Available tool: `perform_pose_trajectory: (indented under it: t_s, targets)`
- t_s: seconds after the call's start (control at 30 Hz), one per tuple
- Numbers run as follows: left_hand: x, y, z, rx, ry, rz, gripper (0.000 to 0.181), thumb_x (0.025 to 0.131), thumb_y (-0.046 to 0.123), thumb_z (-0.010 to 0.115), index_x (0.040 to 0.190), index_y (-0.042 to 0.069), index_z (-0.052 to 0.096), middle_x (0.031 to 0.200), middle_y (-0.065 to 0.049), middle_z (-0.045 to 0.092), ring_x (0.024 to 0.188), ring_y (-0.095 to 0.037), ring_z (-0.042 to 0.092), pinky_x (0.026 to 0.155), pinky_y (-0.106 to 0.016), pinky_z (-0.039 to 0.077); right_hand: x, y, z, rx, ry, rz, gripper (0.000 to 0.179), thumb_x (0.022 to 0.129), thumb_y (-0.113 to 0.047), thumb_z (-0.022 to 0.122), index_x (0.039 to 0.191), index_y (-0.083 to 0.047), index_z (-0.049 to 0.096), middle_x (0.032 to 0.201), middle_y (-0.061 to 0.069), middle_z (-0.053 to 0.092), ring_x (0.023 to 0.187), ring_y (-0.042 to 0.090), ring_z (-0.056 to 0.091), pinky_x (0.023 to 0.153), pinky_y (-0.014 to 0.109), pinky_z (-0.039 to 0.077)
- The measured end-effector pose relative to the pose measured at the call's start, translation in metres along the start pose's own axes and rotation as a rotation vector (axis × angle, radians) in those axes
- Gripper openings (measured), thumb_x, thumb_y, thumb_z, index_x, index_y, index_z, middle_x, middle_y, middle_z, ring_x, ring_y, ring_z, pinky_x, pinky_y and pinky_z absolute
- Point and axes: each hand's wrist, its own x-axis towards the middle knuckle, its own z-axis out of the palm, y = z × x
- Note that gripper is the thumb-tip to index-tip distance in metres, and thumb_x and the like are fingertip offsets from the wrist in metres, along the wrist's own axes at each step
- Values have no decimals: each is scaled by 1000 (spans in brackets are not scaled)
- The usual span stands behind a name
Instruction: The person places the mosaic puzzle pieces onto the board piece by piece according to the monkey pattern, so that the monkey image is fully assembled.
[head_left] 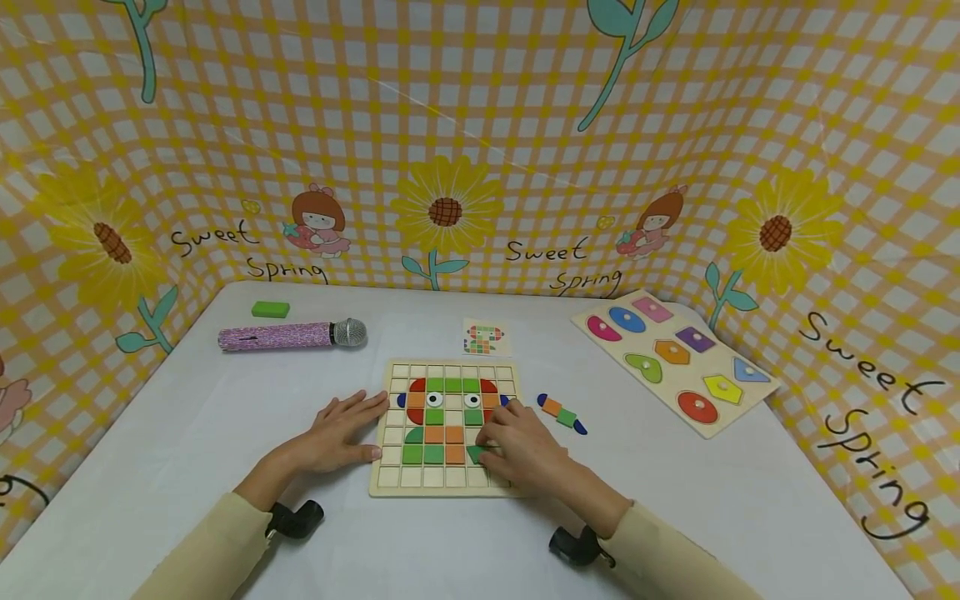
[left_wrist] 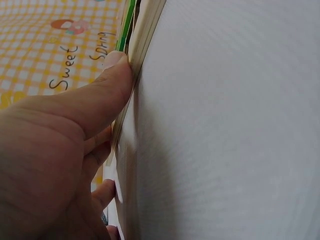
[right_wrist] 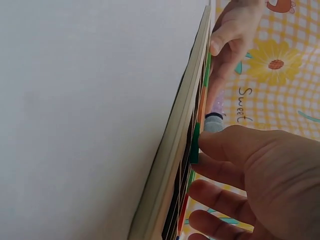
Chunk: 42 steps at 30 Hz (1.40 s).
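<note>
A square wooden grid board (head_left: 386,477) lies on the table, with green, orange, red and blue tiles and two round eye pieces set in its cells. My right hand (head_left: 521,446) is over the board's right half and pinches a dark green tile (right_wrist: 195,145) between thumb and fingers, at the board's surface. My left hand (head_left: 337,432) touches the board's left edge with its fingertips and thumb, fingers fairly straight. Behind the board lies a small pattern card (head_left: 495,343). Right of the board, a short row of blue, orange and green tiles (head_left: 566,418) rests on the cloth.
At the back right lies a wooden knob puzzle (head_left: 600,354) with coloured shapes. A pink glittery microphone (head_left: 277,336) and a green block (head_left: 270,309) are at the back left. Checked fabric with sunflowers stands round the back and sides.
</note>
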Motion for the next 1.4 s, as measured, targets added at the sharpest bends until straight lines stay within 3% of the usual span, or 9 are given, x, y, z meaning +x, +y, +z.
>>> perform_pose_trajectory:
  t_s: [0.5,0.77,1.07,1.4]
  targets:
    - [1,-1,1,1,3,5,74,87,36,65,148,10,32,157,-11,23,146,-40,9,114,-64,-2,1,-3,4,-14,43,-55,20,76,-36,76,89,-21,72,93,-5,61,84,12,40,71,26,35]
    - [1,-1,1,4,4,12,74,87,35,65,148,10,31,157,-11,24,146,-41,9,114,-64,-2,-2,1,-1,-2,30,5,24,76,-36,76,93,-20,73,93,-5,60,89,14,43,76,29,39]
    - [1,-2,2,10,3,12,74,87,36,64,148,10,31,157,-11,24,146,-40,9,114,-64,-2,-9,32,-14,-30,73,84,25,75,-33,78,93,-16,73,95,-1,63,88,16,45,74,29,38]
    - [0,-2,1,8,2,16,73,87,35,64,147,9,32,158,-10,23,146,-40,9,114,-64,-2,-25,75,-23,-42,59,211,30,77,-33,76,99,-13,72,98,3,63,92,20,46,77,34,41]
